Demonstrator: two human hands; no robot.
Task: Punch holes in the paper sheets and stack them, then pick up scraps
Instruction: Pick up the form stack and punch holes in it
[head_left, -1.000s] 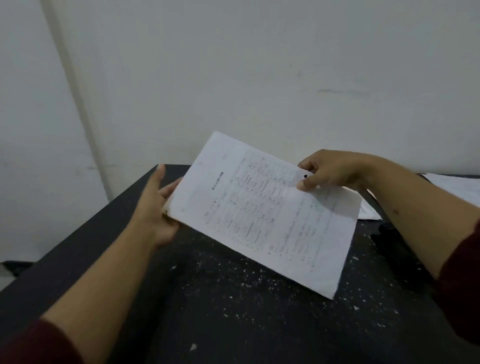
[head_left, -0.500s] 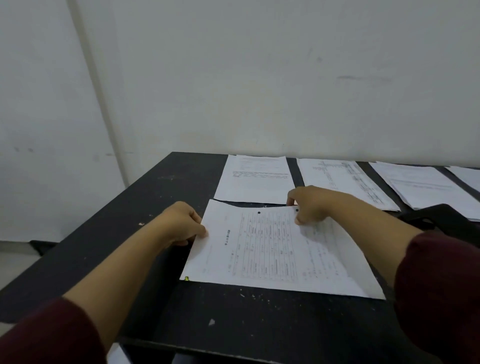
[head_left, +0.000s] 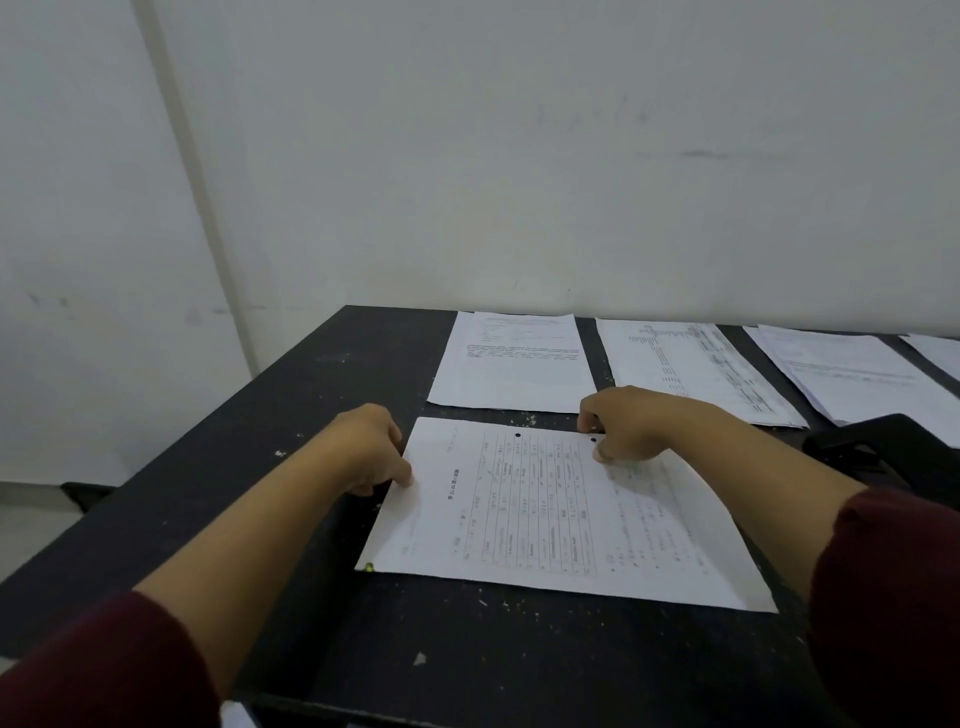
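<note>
- Punched sheet lies flat on the black table, near the front edge, printed side up. Two dark holes show along its far edge, so I judge this one done and being laid down as the base of a stack.
- My left hand sits at the sheet's left edge, fingers curled, thumb tip pressing down on the margin. Whether the fingers are under the edge I cannot tell. The hold looks meant to square the sheet.
- My right hand is at the far edge, beside the right-hand hole. Its fingers are curled, thumb on top of the paper, pinching or pinning that edge; the fingertips are hidden, so which one I cannot tell.
- Behind the sheet, along the wall, more sheets lie side by side, each apart from the next. The spacing lets me take them one at a time.
- A black object sits just past my right forearm. It may be the punch; too dark to be sure.
- White scraps fleck the table around and in front of the sheet. Those wait until the stacking is over.
- Risk, as I judge it: lifting my hands carelessly could skew the sheet.
</note>
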